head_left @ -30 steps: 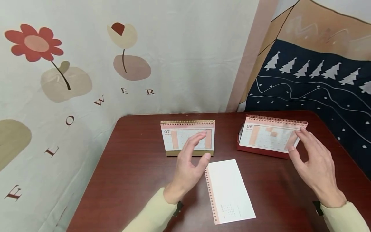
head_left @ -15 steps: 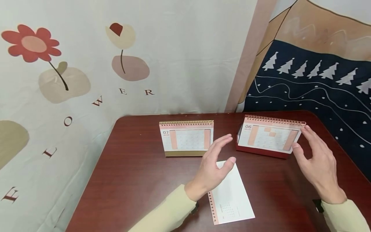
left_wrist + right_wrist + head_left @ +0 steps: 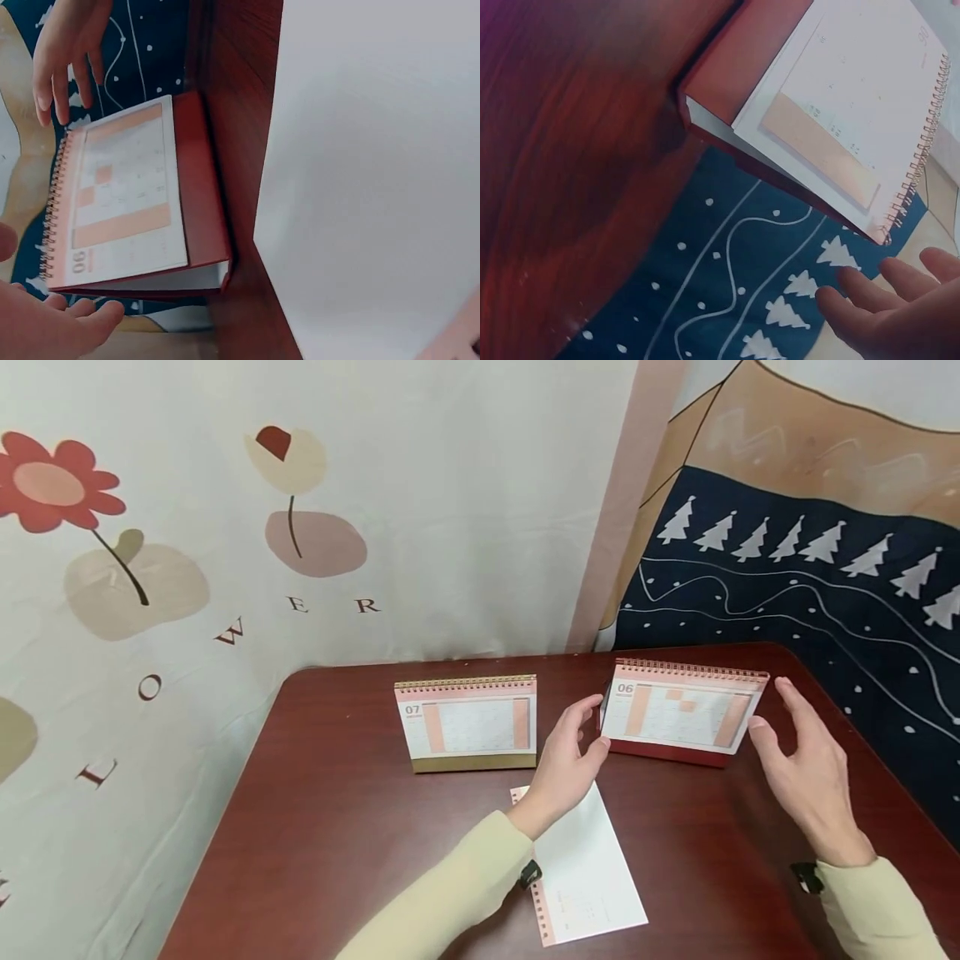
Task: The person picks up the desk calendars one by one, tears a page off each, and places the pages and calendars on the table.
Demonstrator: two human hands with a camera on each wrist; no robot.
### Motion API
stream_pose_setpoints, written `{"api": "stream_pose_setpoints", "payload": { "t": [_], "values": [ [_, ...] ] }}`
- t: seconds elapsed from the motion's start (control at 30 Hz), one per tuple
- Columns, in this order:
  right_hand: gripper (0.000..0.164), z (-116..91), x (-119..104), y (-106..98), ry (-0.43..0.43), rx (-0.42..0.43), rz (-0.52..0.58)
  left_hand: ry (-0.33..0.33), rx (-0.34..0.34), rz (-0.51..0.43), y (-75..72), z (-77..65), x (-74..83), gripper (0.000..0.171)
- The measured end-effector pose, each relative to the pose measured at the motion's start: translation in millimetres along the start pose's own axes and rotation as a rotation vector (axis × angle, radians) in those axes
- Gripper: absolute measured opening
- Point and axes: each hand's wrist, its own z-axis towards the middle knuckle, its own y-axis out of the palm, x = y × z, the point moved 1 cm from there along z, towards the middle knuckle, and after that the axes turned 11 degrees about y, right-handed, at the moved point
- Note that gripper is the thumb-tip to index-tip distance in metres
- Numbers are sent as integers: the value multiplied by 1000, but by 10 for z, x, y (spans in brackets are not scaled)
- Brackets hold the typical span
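A red-based desk calendar (image 3: 681, 706) showing 06 stands at the back right of the table, between both hands. My left hand (image 3: 562, 768) is at its left end, fingers extended, the fingertips right at its edge. My right hand (image 3: 810, 768) hovers off its right end, thumb and fingers spread, holding nothing. In the left wrist view the spiral-bound calendar (image 3: 124, 199) stands tilted back on its red base. In the right wrist view its right end (image 3: 810, 112) lies beyond my relaxed fingers (image 3: 866, 289).
A second desk calendar (image 3: 468, 727), gold-based and showing 07, stands to the left. A loose white sheet (image 3: 588, 877) with a punched pink edge lies in front, partly under my left forearm. The dark red table (image 3: 330, 827) meets a printed cloth (image 3: 465, 527) at the back.
My left hand has moved right, from in front of the 07 calendar to the left end of the 06 calendar. The right hand has stayed near its right end. The head view has shifted slightly.
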Motion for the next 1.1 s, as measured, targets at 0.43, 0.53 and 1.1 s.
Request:
{"api": "stream_pose_setpoints", "payload": {
  "t": [0.43, 0.53, 1.1],
  "values": [
    [64, 30, 111, 59, 143, -93, 77, -154, 58, -10, 197, 268, -297, 47],
    [65, 44, 132, 86, 145, -94, 102, -164, 58, 2, 244, 325, -345, 45],
    [68, 90, 123, 243, 189, -177, 142, -229, 31, 104, 312, 348, -523, 36]
  ]
}}
